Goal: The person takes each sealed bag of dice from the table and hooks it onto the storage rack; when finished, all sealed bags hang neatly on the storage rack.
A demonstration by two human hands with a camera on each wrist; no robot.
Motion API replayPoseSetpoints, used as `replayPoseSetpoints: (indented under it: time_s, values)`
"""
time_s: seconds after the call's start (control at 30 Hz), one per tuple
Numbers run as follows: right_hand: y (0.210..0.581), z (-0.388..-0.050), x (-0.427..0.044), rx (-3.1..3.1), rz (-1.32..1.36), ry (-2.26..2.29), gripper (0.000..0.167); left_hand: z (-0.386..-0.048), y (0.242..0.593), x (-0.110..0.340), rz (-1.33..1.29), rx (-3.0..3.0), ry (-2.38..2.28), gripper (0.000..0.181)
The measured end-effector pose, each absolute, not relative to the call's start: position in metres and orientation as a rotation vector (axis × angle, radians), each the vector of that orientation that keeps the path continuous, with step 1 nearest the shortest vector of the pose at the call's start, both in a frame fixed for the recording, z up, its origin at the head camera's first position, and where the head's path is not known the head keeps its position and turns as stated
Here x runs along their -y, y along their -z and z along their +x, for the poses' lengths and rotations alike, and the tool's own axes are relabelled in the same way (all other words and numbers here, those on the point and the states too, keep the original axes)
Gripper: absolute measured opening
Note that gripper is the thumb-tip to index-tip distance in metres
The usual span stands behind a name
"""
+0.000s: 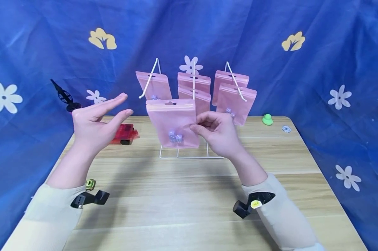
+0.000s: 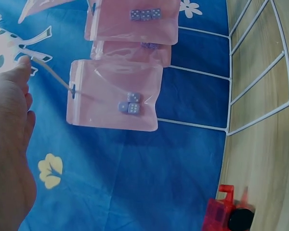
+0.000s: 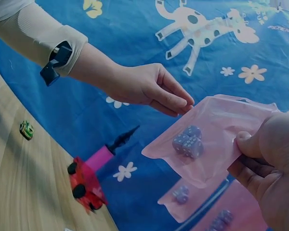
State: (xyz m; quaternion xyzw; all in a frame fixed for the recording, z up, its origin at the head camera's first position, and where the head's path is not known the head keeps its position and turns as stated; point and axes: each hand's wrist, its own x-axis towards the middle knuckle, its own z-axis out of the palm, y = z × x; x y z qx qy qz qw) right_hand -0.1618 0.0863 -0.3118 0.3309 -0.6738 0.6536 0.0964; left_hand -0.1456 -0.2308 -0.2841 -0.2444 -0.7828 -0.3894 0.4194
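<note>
My right hand pinches the right edge of a pink zip bag between thumb and fingers, in front of a white wire rack. Purple dice lie at the bottom of this bag. To its left, my left hand is raised with straight fingers and thumb spread apart, holding nothing. More pink bags hang on the rack's prongs: one bag on the left, two in the middle and two on the right. In the left wrist view, the left-prong bag shows dice through its film.
A red toy car stands behind my left hand, near a black pointed object. A small green toy car sits by my left wrist. At the back right are a green toy duck and a poker chip.
</note>
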Motion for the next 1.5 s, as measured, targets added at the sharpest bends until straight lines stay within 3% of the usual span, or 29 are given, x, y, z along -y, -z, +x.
replayPoseSetpoints:
  time_s: [0.67, 1.03, 1.5]
  values:
    - [0.317, -0.182, -0.016, 2.099, 0.911, -1.965, 0.004, -0.117, 0.323, 0.270, -0.447, 2.032, 0.966, 0.049]
    - [0.320, -0.195, 0.000, 2.154, 0.805, -1.992, 0.004, -0.102, 0.333, 0.255, -0.532, 2.022, 1.029, 0.044]
    - [0.325, -0.209, 0.001, 2.219, 0.677, -1.982, 0.002, -0.114, 0.368, 0.238, -0.693, 2.050, 1.048, 0.057]
